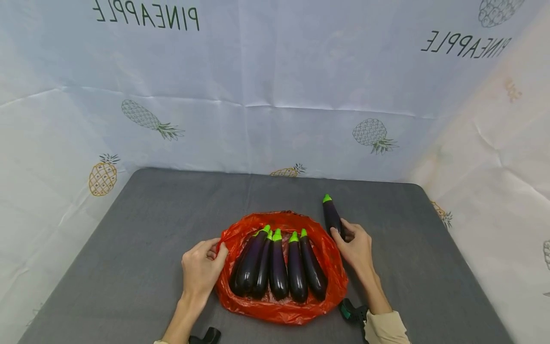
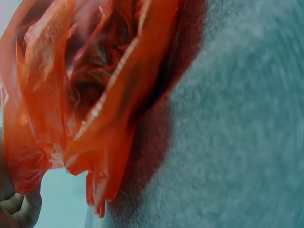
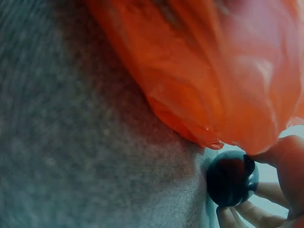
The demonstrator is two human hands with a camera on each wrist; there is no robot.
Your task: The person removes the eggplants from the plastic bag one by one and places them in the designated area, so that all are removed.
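Note:
An orange-red plastic bag (image 1: pixel 283 313) lies with its mouth spread wide, and several dark purple eggplants (image 1: pixel 278 267) with bright green tips lie side by side in it. At the bag's left rim, my left hand (image 1: pixel 203 265) pinches the plastic between thumb and fingers; the left wrist view shows the gathered bag edge (image 2: pixel 31 166) there. Just outside the right rim, my right hand (image 1: pixel 355 243) grips a single eggplant (image 1: pixel 331 214), its green tip pointing away. In the right wrist view the round end of that eggplant (image 3: pixel 232 178) shows between thumb and fingers.
A grey cloth-covered table (image 1: pixel 172 205) carries the bag. Behind it hangs a pale curtain (image 1: pixel 258 62) printed with pineapples, and it continues down both sides. Dark wrist-camera straps (image 1: pixel 353 311) sit at both wrists, near the bag's front edge.

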